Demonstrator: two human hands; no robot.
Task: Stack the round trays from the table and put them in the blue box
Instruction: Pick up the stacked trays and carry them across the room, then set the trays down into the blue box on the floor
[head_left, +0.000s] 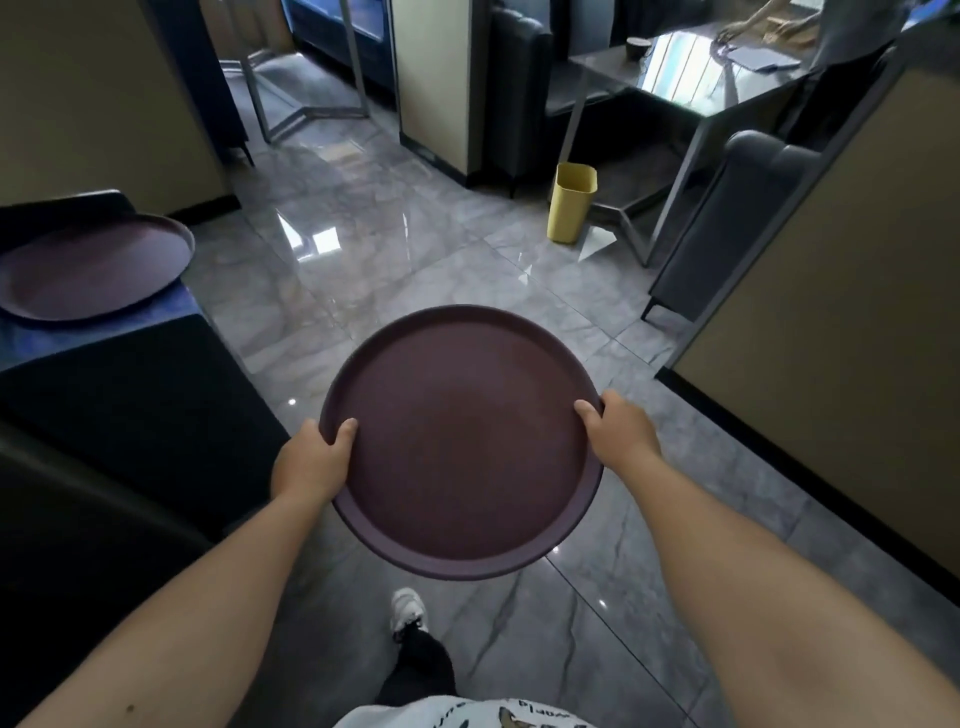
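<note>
A glossy grey tiled floor (415, 270) fills most of the view, seen from above. Over it, at centre, a person holds a round dark maroon tray (462, 441) level in the air. The left hand (311, 462) has its grip closed on the tray's left rim, thumb on top; the right hand (618, 428) grasps the right rim likewise. A second round tray (93, 270) rests on a blue surface (47, 338) at far left, overhanging its edge. A small yellow bin (571, 202) stands on the floor beyond.
</note>
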